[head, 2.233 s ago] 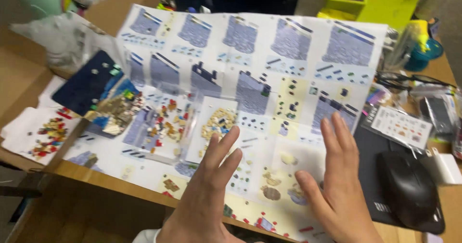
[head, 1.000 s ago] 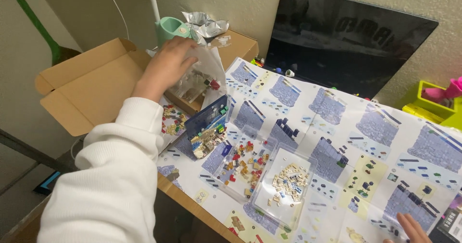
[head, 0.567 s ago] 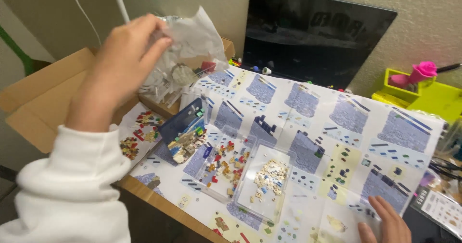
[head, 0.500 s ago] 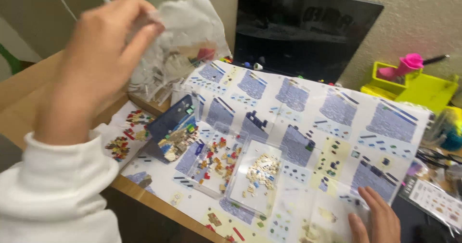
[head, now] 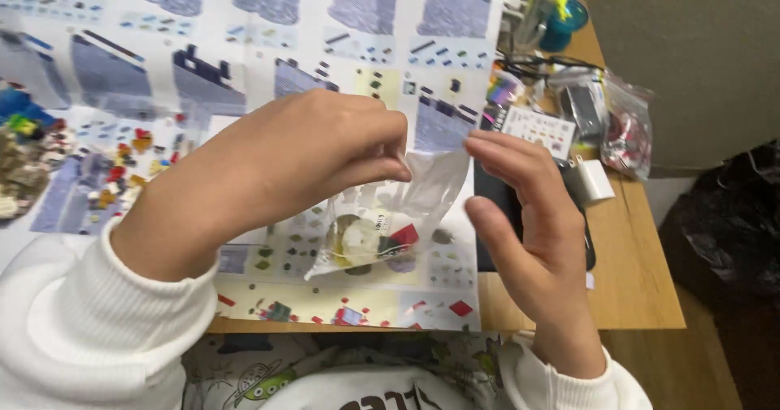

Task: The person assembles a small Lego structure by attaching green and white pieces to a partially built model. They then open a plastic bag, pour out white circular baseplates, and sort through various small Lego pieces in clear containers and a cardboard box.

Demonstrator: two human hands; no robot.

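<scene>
A small clear plastic bag [head: 388, 215] of little building pieces, pale, dark and red, hangs just above the large printed instruction sheet [head: 244, 60]. My left hand [head: 284, 162] pinches the bag's top edge between thumb and fingers. My right hand [head: 532, 235] is at the bag's right edge, fingertips touching the plastic, fingers curved and apart. Both white sleeves show at the bottom of the view.
Sorted piles of tiny coloured pieces [head: 97, 174] lie on the sheet at the left. A white charger block [head: 593, 181], more clear bags [head: 621, 121] and a dark flat item sit right of the sheet. The wooden table edge [head: 642, 296] is at the right.
My left hand has brought the clear bag from the far left corner down in front of me. My right hand has risen off the sheet to the bag. The view has tilted downward.
</scene>
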